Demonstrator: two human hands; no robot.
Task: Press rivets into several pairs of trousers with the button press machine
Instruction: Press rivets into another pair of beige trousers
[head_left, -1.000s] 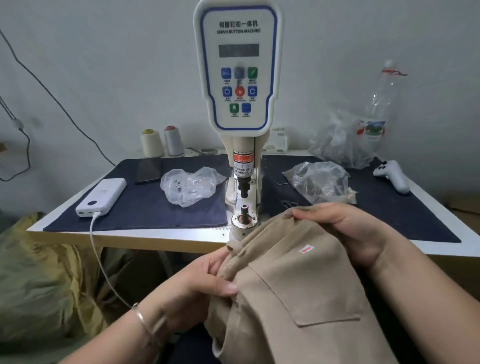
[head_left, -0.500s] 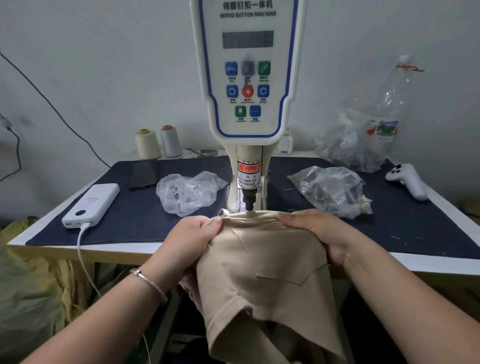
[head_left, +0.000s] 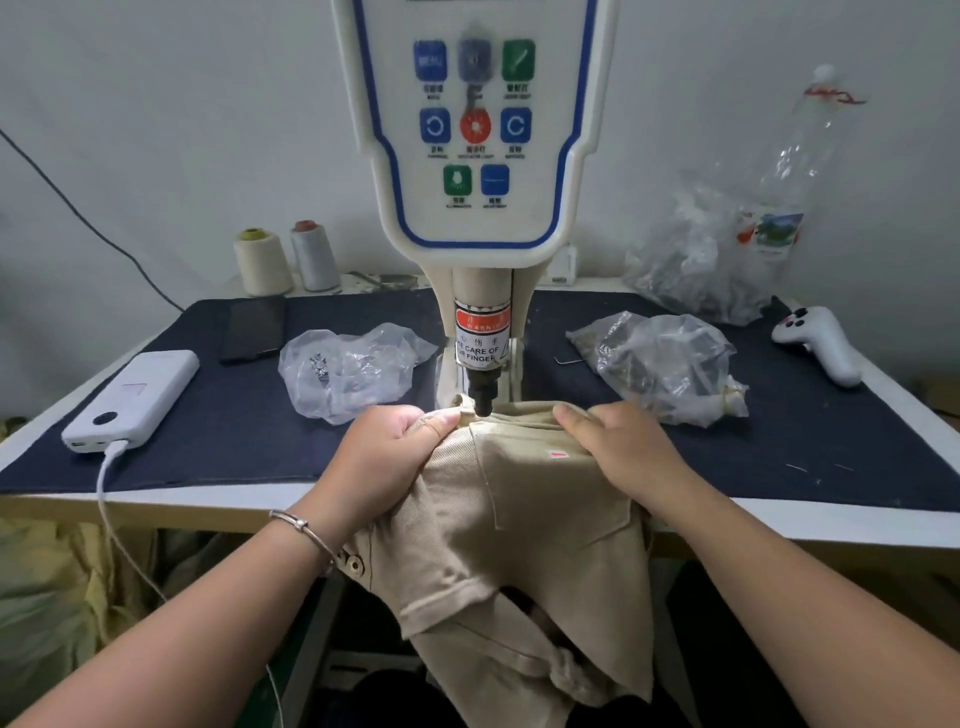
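Beige trousers (head_left: 524, 499) under the button press machine (head_left: 480, 218) punch, left hand (head_left: 387, 454) fingers and right hand (head_left: 618, 449) fingers gripping the waistband either side

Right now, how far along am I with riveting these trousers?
Done: one snap already sits on the beige trousers near your left wrist. In hand: left hand and right hand grip the waistband under the press head, which looks lowered onto the cloth. Left: whether this rivet is set can't be told; no other pairs are clearly in view.

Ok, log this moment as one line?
step: positioning | trousers: waistband under press head | left hand: gripping cloth | right hand: gripping cloth
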